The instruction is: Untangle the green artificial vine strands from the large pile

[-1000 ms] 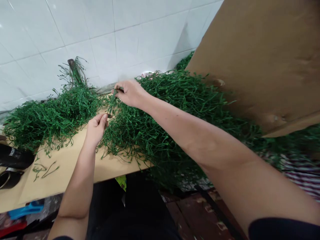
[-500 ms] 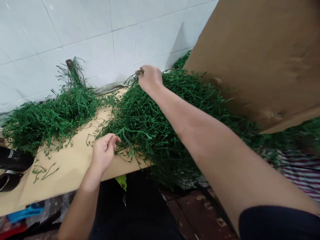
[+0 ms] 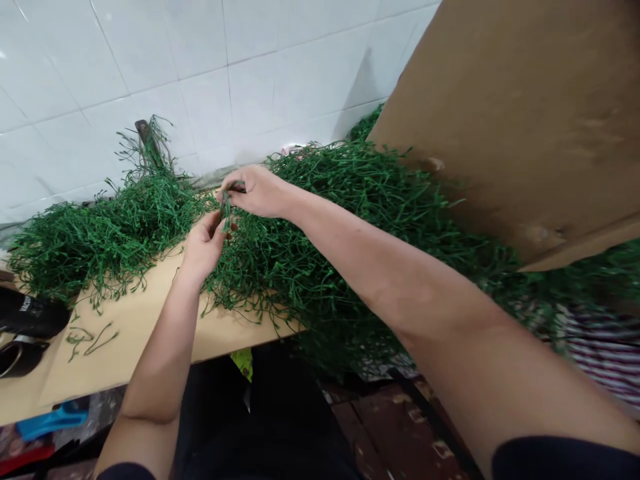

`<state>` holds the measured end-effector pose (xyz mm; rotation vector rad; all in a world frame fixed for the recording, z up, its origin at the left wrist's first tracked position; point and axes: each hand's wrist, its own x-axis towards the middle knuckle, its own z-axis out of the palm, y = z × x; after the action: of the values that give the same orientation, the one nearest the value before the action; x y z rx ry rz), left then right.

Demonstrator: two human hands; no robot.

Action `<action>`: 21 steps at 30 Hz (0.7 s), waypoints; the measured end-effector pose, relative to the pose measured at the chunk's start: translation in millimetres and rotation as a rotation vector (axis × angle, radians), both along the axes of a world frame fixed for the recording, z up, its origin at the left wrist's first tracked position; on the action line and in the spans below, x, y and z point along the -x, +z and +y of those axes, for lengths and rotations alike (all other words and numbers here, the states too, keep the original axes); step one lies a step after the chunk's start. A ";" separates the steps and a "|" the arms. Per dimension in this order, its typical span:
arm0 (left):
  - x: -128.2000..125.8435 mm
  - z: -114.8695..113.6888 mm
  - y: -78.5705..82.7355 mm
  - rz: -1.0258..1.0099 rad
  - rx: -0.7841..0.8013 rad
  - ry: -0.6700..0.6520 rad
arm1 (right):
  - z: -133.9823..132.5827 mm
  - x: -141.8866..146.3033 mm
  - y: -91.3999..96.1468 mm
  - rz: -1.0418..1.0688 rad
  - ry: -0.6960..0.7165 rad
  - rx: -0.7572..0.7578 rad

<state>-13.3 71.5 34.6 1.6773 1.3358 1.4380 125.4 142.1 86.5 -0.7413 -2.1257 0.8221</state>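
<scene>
Your 2 hands meet at a small bunch of green stems (image 3: 227, 208), bare-skinned and close together. Your right hand (image 3: 256, 192) pinches its upper part between thumb and curled fingers. Your left hand (image 3: 204, 245), just below and a little to the left, has thumb and fingers closed on the lower part; how many stems lie in either pinch you cannot tell from here.

Immediately right of your grip spreads the large pile of green stems (image 3: 340, 230), thin, tangled and knobbed at the tips, running under your right forearm and spilling over the near edge of the cardboard sheet (image 3: 160, 333). That sheet lies flat beneath your grip and reaches toward you and to the left. To the left of the grip sits a smaller heap of green stems (image 3: 110, 230), with a dark upright post (image 3: 143, 130) rising from its far side. Nearer you and farther left, a few loose stems (image 3: 90, 341) rest on the bare cardboard, beside a black cylinder with white lettering (image 3: 30, 313) and a black ring-mouthed container (image 3: 23, 357).

Beyond the grip stands the white tiled wall (image 3: 170, 47). Well to the right, a large brown cardboard panel (image 3: 520, 120) leans over the pile, and below that panel shows a striped cloth (image 3: 600, 357). Below the grip, past the sheet's near edge, hangs a yellow-green scrap (image 3: 243, 364).
</scene>
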 end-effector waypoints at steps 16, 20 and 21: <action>-8.1 -14.6 -24.1 -0.249 0.067 0.085 | 23.2 32.1 -16.7 -0.135 -0.314 -0.052; -2.1 -22.0 -25.0 -0.314 0.067 0.101 | 24.8 39.2 -15.0 -0.125 -0.297 0.014; -0.3 -23.4 -24.9 -0.321 0.071 0.099 | 24.8 40.5 -15.1 -0.108 -0.294 0.032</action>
<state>-13.0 48.1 9.7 1.2843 1.2856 1.6163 84.9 166.9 71.4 -1.1059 -2.0345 0.6714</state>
